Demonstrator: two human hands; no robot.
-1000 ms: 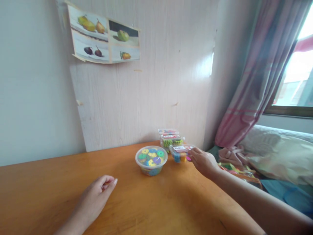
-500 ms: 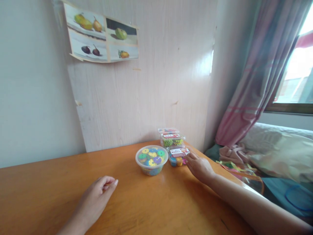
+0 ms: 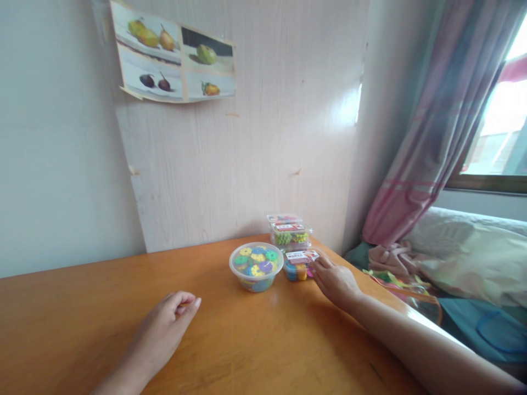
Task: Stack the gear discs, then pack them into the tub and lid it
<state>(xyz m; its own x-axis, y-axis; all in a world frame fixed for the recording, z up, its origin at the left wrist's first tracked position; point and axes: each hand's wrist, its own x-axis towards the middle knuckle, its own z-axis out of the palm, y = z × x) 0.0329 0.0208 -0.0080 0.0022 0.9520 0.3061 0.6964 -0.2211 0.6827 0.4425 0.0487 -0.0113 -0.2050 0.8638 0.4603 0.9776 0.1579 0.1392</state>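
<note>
My right hand (image 3: 336,281) reaches to the right side of a small clear plastic box (image 3: 297,269), its fingers at the lid's edge and closed on that side. The box has a white and red label and holds blue, orange and pink pieces. Just left of it stands a round clear tub (image 3: 256,269) with a lid, full of yellow, green, blue and purple notched discs. My left hand (image 3: 175,321) rests over the table nearer to me, fingers curled toward the thumb, with nothing seen in it.
Behind the small box, more clear boxes (image 3: 290,235) with green and red pieces stand near the wall. The wooden table (image 3: 230,340) ends at the right by a heap of bedding (image 3: 465,255) and bags. Fruit pictures (image 3: 181,68) hang on the wall.
Almost nothing differs. The view has shifted slightly; my right hand stays at the small box and my left hand keeps its curled pose.
</note>
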